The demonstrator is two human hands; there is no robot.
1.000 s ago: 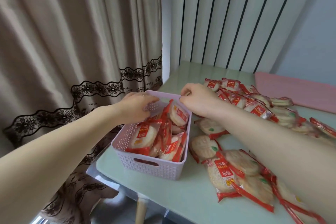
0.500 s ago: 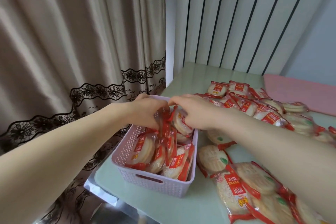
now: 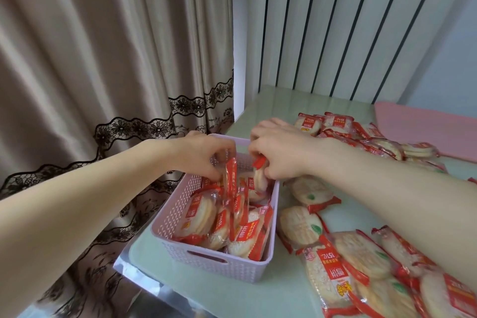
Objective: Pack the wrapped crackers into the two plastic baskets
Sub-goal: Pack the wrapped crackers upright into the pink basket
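A pale pink plastic basket (image 3: 206, 263) stands at the table's near left corner, holding several red-and-white wrapped crackers on edge. My left hand (image 3: 204, 155) reaches into its far end and pinches an upright cracker pack (image 3: 230, 178). My right hand (image 3: 277, 155) is beside it over the far right corner, its fingers curled round another pack (image 3: 259, 175). Many loose cracker packs (image 3: 343, 261) lie on the table to the right. Only one basket is in view.
The pale green table (image 3: 258, 299) ends close to the basket's left and near sides. A beige curtain (image 3: 103, 59) with black lace hangs at the left. A pink mat (image 3: 426, 126) lies at the far right, and a ribbed wall panel stands behind.
Both hands have gone from the basket's far rim down into the basket and taken hold of packs. The camera has moved closer, so the basket looks larger.
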